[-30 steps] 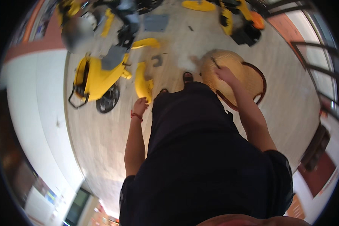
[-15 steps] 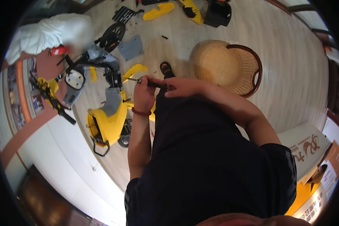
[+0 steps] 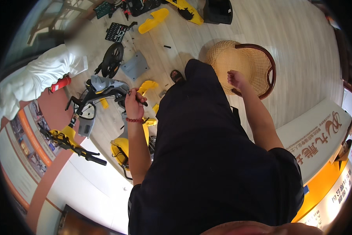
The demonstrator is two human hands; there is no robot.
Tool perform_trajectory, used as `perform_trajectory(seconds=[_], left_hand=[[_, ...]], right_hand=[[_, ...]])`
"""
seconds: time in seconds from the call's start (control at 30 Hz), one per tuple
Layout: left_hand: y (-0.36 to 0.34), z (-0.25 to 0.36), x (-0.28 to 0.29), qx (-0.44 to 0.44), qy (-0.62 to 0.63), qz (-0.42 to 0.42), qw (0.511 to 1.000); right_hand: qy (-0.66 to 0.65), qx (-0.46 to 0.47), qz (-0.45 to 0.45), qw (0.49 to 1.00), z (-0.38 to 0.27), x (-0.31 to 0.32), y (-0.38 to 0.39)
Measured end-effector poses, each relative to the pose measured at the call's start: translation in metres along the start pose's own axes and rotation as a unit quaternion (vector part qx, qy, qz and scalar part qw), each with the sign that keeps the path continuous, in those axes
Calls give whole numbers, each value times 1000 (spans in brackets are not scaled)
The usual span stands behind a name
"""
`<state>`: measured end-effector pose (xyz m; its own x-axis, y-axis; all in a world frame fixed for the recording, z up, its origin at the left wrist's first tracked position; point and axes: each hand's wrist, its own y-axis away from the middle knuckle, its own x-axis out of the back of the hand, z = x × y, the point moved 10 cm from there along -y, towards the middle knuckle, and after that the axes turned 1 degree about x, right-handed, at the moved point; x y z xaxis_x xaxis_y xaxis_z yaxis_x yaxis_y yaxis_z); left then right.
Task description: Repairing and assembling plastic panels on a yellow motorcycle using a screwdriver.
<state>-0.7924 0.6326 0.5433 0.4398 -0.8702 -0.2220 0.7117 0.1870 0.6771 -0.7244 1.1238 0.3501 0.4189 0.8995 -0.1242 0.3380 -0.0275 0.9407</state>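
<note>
My left hand (image 3: pixel 134 102) is closed around a screwdriver (image 3: pixel 145 103), whose dark handle end sticks out past the fingers. Its shaft is mostly hidden by the hand. Beyond and beside that hand is the partly stripped yellow and grey scooter (image 3: pixel 105 88) with its dark frame showing. My right hand (image 3: pixel 235 79) hangs apart from the left, in front of a woven wicker chair (image 3: pixel 258 66) with a dark red-brown curved rail. Its fingers are loosely curled, and nothing shows in them.
Loose parts lie on the floor: a wheel (image 3: pixel 112 59), a grey panel (image 3: pixel 135 65), a yellow cover (image 3: pixel 154 20), a black bin-like part (image 3: pixel 218 11) and a tool case insert (image 3: pixel 116 32). A person in white (image 3: pixel 35 80) is at the left, near a red fire extinguisher (image 3: pixel 60 84).
My right hand has left the screwdriver and swung right to in front of the chair. My left hand keeps the screwdriver and has moved slightly left and lower. The whole view has shifted.
</note>
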Motion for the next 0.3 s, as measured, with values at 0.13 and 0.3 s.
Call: perform_trajectory(seconds=[0.13,0.3], left_hand=[[-13,1,8,22,-78,34,996],[-60,9,-1,47,-168,65,982]], right_hand=[[-95,-30,48,994,-4,9,-15],[-79,18,62,995,-72,18,-69]])
